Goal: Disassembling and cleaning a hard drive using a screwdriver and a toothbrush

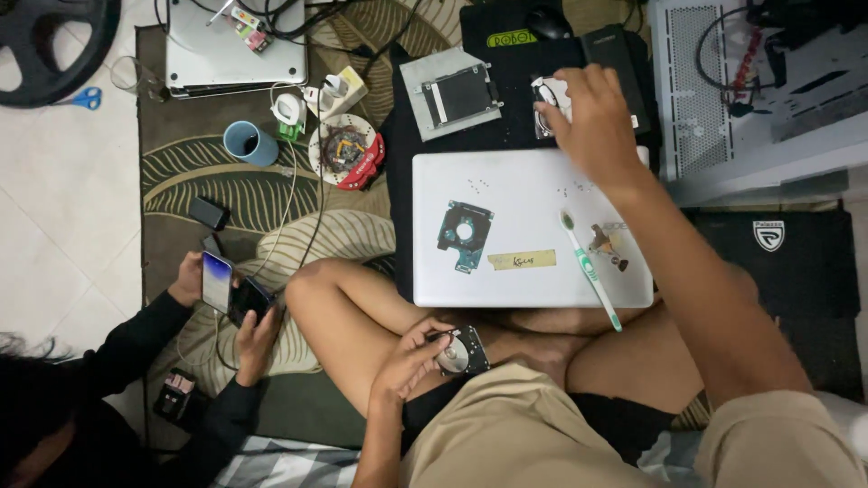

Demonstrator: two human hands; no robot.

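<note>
Silver closed laptop [533, 226] carries a toothbrush [589, 268] at four o'clock; right hand [592, 122] fingers curl over metal parts [545, 95] at twelve; left hand [411, 357] pinches an opened drive [461, 351].

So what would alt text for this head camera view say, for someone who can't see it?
Seated cross-legged, a person holds an opened hard drive in the left hand while the right hand reaches for a metal part beyond a closed silver laptop.

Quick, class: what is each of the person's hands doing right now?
Left hand: closed on an opened hard drive in the lap.
Right hand: reaching over a metal part on the mat; grip cannot be told.
</note>
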